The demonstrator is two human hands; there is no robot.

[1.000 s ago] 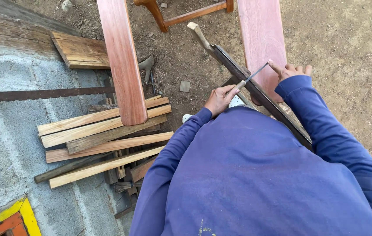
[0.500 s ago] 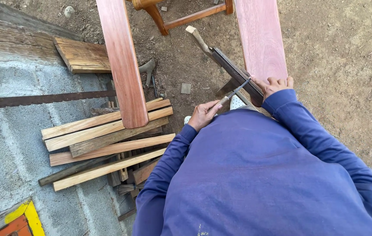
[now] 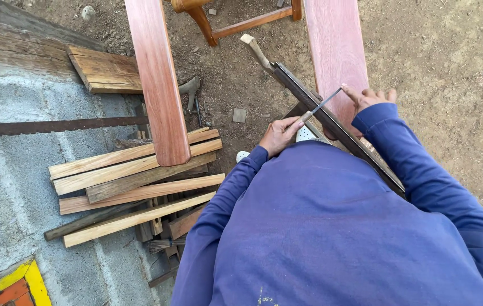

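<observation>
The left hand [image 3: 278,135] is closed around the handle end of a thin metal file [image 3: 322,105]. The right hand [image 3: 371,97] rests with fingers spread at the file's far tip, one finger stretched out; whether it pinches the tip cannot be told. The two hands sit apart, one at each end of the file.

The file is slim, grey and straight, lying slantwise across the toothed edge of a saw [image 3: 332,122]. The saw blade is long, dark and narrow, running from a pale wooden handle at the far end down to the right, under the blue sleeve. It sits against a reddish plank [image 3: 335,51] at far right.

A second reddish plank [image 3: 157,85] stands further left, its near end over a pile of pale slats [image 3: 134,181] on grey concrete [image 3: 15,170]. A rusty strip [image 3: 54,126] lies across the concrete. At the near left corner is a flat sign-like panel [image 3: 17,286], orange with a yellow border.
</observation>
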